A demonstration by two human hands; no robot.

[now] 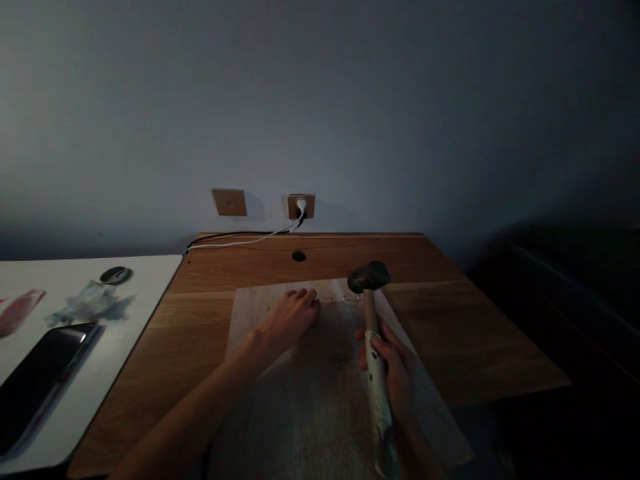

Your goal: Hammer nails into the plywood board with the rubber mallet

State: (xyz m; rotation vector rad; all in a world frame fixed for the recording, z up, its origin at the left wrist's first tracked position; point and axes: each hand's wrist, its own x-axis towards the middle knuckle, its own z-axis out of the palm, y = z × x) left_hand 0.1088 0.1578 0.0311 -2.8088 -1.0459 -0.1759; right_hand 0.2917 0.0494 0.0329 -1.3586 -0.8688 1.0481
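In my right hand point(393, 363) is a hammer point(378, 383), its fingers wrapped round the pale, dark-spotted lower handle. Bare wood shows higher up the handle, under a thick, dark, blunt head point(369, 277) raised over the far right part of a worn wooden board point(300, 413). My left hand point(294, 315) rests near the board's far edge with its fingers curled down and together. Whatever those fingertips hold, if anything, is too small and dim to make out. Several tiny shiny bits point(345, 298) lie between my left hand and the hammer head.
The board lies on a wooden table point(190, 333) with a cable hole point(299, 256). A white table point(125, 360) adjoins at left, bearing a phone point(45, 373), crumpled clear plastic point(93, 300) and a dark round object point(116, 275). Cables point(245, 242) run to a wall socket point(301, 206).
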